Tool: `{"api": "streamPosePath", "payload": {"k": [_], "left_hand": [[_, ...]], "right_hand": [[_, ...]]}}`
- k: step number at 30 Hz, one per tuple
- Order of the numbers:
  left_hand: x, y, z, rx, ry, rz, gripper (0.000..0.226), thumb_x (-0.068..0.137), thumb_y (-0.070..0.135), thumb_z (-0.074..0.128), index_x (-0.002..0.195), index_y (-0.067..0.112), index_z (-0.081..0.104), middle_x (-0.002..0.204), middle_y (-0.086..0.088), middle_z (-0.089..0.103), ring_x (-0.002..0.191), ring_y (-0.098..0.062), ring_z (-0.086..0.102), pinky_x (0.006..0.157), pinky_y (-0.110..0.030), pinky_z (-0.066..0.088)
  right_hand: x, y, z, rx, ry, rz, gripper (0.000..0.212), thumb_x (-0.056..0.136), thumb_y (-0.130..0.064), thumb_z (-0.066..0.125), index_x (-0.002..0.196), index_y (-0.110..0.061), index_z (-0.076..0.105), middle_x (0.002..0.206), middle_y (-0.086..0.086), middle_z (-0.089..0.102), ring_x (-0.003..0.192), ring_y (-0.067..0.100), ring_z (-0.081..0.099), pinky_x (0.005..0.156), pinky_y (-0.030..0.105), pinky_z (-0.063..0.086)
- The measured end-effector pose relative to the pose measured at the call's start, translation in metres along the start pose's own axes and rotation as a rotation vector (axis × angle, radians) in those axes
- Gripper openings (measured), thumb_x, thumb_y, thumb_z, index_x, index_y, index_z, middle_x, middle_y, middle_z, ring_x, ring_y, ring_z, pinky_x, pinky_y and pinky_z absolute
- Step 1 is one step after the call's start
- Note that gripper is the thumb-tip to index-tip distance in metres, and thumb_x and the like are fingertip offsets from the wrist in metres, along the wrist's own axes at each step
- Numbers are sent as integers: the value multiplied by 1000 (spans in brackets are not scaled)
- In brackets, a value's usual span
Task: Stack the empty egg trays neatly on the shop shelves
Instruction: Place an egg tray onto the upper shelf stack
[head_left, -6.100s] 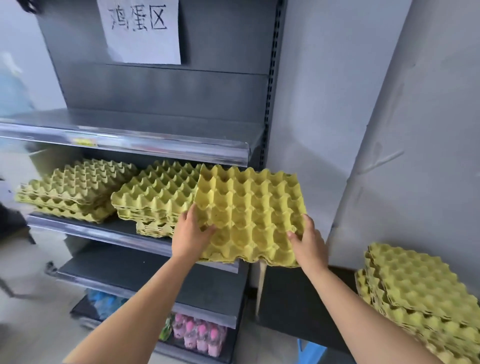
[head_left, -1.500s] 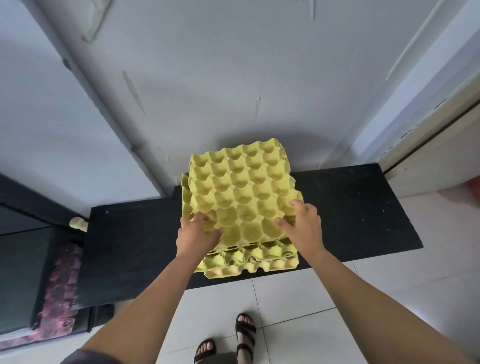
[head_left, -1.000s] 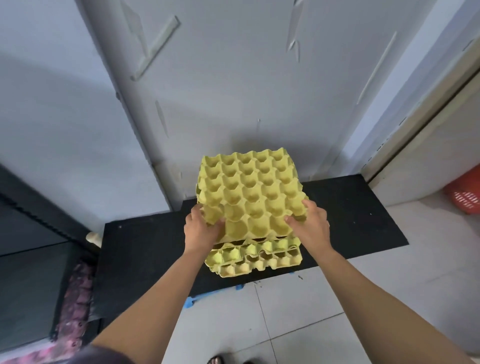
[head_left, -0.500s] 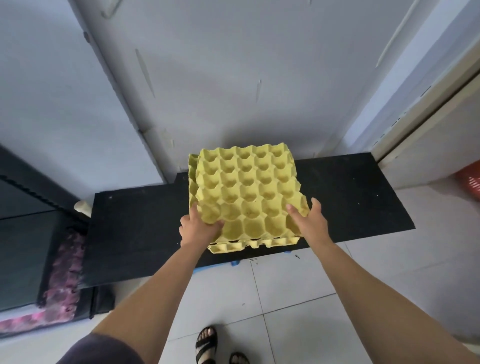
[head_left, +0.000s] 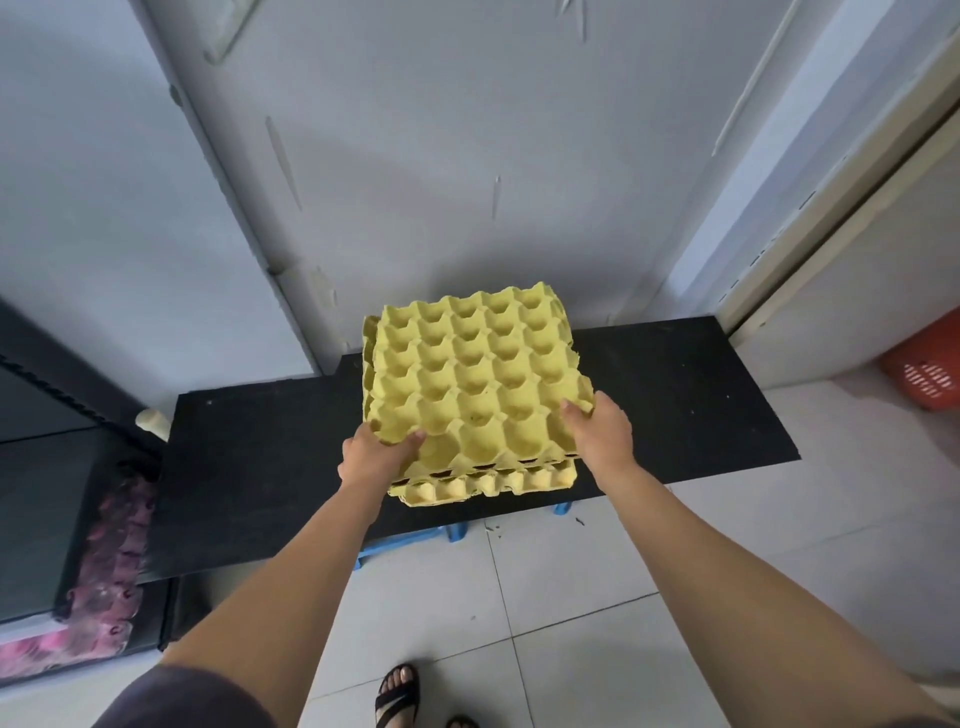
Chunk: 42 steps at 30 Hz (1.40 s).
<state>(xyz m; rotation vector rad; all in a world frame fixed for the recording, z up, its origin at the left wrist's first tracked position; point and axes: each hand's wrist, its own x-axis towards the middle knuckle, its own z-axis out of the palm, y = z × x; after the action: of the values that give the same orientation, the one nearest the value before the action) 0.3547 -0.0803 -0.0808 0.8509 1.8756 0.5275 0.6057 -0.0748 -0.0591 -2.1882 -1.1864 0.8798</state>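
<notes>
A sandalled foot (head_left: 397, 695) stands on the floor in front of the black tabletop (head_left: 675, 405). Over the tabletop's front edge, the left hand (head_left: 375, 458) and right hand (head_left: 601, 434) grip the top egg tray (head_left: 467, 379), fingers (head_left: 569, 413) curled on its near corners, just above a lower tray (head_left: 485, 483) on the tabletop.

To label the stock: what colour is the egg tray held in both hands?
The egg tray is plain yellow-green; the head view shows it best.
</notes>
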Motion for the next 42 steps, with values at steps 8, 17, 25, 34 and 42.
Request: {"api": "streamPosePath", "payload": {"k": [8,17,25,34,42], "left_hand": [[-5,-2,-3,-16,18,35,76,78,44,70,139,15,35,138,-10,35,118,-33,46,96,-44,45],[-70,37,-66,-16,158,221,88,60,60,68,134,21,40,129,-12,47,115,-32,49,97,-50,45],[-152,65,-163,43,592,556,70,81,40,67,138,14,36,135,-12,41,124,-27,38,91,-33,34],[-251,36,-314,192,825,726,77,75,47,71,139,26,35,152,-8,16,136,-35,22,109,-47,28],[-314,-42,-472,80,1000,821,70,67,41,80,126,27,44,144,-1,17,126,-27,37,103,-41,39]], "right_hand": [[-13,4,7,-18,51,-87,32,96,-30,51,117,-6,52,112,16,52,86,19,49,78,33,42],[-46,-53,-26,151,80,-269,30,96,-32,50,117,-11,56,111,12,54,95,20,51,79,32,39],[-106,-145,-24,305,64,-399,55,99,-37,43,144,-7,35,145,13,42,136,30,36,113,46,28],[-220,-268,18,535,4,-586,48,99,-28,44,142,-7,39,141,13,47,131,29,42,109,38,30],[-375,-362,83,686,-53,-743,41,99,-21,47,137,-5,44,134,11,52,127,26,46,94,22,31]]}}
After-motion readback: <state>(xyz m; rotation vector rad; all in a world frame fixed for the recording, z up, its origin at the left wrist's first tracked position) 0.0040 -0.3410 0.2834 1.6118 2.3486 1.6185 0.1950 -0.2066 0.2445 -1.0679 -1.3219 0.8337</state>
